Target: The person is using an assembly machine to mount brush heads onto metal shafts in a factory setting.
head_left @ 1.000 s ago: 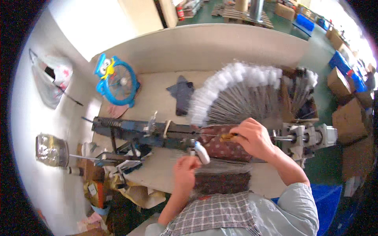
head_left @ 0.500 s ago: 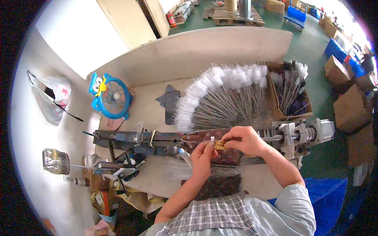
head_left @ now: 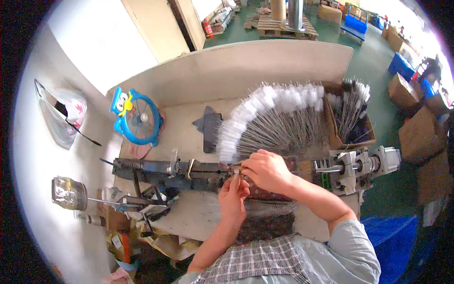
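My left hand [head_left: 231, 201] is closed, its thumb and fingertips pinching a small white piece [head_left: 237, 173] over the bench machine. My right hand [head_left: 267, 171] reaches in from the right, fingers curled, and its fingertips meet those of the left. The brass-coloured block it held a moment ago is now mostly hidden behind the fingers. Both hands are at the right end of the machine's dark rail [head_left: 203, 171], above a dark reddish cloth [head_left: 257, 191]. Just behind them, thin wire brushes [head_left: 279, 120] with white bristle tips lie fanned out.
A cardboard box [head_left: 334, 130] of dark and white brushes stands at the back right. On the right sits a metal shaft unit [head_left: 350, 166]. A blue toy-shaped fan [head_left: 137, 117] and a dark phone-like slab [head_left: 212, 133] lie to the left. A low board [head_left: 227, 66] closes the bench's far side.
Both hands have moved left along the machine, toward the dark rail. The brass-coloured block, plain to see before in my right fingers, has gone behind them. The view has shifted slightly.
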The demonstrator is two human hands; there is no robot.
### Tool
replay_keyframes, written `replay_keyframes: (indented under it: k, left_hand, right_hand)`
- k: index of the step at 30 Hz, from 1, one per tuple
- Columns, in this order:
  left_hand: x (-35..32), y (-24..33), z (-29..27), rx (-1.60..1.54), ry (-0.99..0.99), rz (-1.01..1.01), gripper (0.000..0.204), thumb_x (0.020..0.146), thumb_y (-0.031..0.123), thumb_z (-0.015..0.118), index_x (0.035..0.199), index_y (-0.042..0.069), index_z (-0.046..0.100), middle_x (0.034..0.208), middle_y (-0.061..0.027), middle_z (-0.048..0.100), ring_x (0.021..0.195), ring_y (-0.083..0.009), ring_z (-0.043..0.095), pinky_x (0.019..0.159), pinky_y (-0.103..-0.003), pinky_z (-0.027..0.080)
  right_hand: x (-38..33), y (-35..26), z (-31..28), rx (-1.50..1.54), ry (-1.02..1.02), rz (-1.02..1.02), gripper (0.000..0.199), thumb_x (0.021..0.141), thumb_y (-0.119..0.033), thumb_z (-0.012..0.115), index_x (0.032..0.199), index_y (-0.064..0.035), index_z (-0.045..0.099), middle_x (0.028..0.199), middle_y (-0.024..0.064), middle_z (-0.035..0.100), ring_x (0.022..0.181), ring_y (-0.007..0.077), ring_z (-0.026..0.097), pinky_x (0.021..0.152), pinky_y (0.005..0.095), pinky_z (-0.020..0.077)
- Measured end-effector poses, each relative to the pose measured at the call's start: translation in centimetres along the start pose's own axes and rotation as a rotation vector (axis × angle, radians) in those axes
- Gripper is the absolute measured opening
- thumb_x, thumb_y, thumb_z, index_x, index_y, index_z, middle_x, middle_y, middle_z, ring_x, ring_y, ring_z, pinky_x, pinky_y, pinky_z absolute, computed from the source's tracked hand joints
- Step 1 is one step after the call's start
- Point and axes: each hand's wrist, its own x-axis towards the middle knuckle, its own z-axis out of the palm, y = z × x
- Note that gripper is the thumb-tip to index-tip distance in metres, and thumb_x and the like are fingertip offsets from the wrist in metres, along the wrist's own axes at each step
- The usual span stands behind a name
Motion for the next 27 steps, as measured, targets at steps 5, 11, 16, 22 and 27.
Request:
replay_keyframes:
  k: [5, 11, 16, 22, 27]
  left_hand:
    - [0.2, 0.2, -0.4, 0.101, -0.063, 0.011, 0.027, 0.092, 0.029, 0.052, 0.084, 0.004, 0.057, 0.070, -0.0050, 0.060, 0.058, -0.0121, 0.055, 0.053, -0.025, 0.045]
    - [0.3, 0.9, -0.3, -0.083, -0.121, -0.136, 0.047, 0.096, 0.045, 0.033, 0.099, 0.003, 0.055, 0.087, -0.0070, 0.061, 0.080, -0.0170, 0.059, 0.074, -0.030, 0.046]
    - [0.3, 0.0, 0.1, -0.304, -0.042, -0.062, 0.035, 0.095, 0.039, 0.038, 0.105, 0.007, 0.051, 0.094, -0.0053, 0.059, 0.089, -0.0165, 0.057, 0.084, -0.031, 0.044]
    - [0.3, -0.8, 0.0, -0.307, -0.011, -0.021, 0.018, 0.092, 0.020, 0.047, 0.099, 0.005, 0.052, 0.099, -0.0045, 0.058, 0.092, -0.0131, 0.055, 0.080, -0.029, 0.045]
    - [0.4, -0.9, 0.7, -0.219, -0.009, 0.019, 0.011, 0.089, 0.013, 0.049, 0.095, 0.005, 0.053, 0.097, -0.0040, 0.058, 0.088, -0.0122, 0.057, 0.075, -0.026, 0.046]
  right_hand:
    - [0.1, 0.1, -0.4, 0.097, -0.051, 0.065, 0.020, 0.079, -0.025, 0.058, 0.083, -0.0071, 0.067, 0.077, 0.0080, 0.062, 0.079, 0.0274, 0.059, 0.070, 0.0373, 0.0482]
    - [0.0, -1.1, -1.0, 0.107, -0.061, 0.131, 0.021, 0.079, -0.027, 0.056, 0.083, -0.0087, 0.066, 0.078, 0.0103, 0.062, 0.080, 0.0300, 0.059, 0.070, 0.0399, 0.0485]
    - [-0.4, -3.0, 0.6, -0.050, 0.081, 0.047, 0.034, 0.068, -0.027, 0.069, 0.094, -0.0065, 0.065, 0.096, 0.0032, 0.062, 0.093, 0.0227, 0.055, 0.078, 0.0368, 0.0444]
    - [-0.4, -2.1, 0.8, -0.046, 0.253, -0.052, 0.027, 0.066, -0.024, 0.070, 0.089, -0.0112, 0.067, 0.092, 0.0007, 0.062, 0.092, 0.0198, 0.055, 0.079, 0.0352, 0.0412]
    - [-1.1, -1.3, 0.8, -0.006, 0.256, -0.092, 0.024, 0.066, -0.022, 0.069, 0.089, -0.0150, 0.067, 0.092, -0.0004, 0.061, 0.092, 0.0196, 0.054, 0.079, 0.0353, 0.0413]
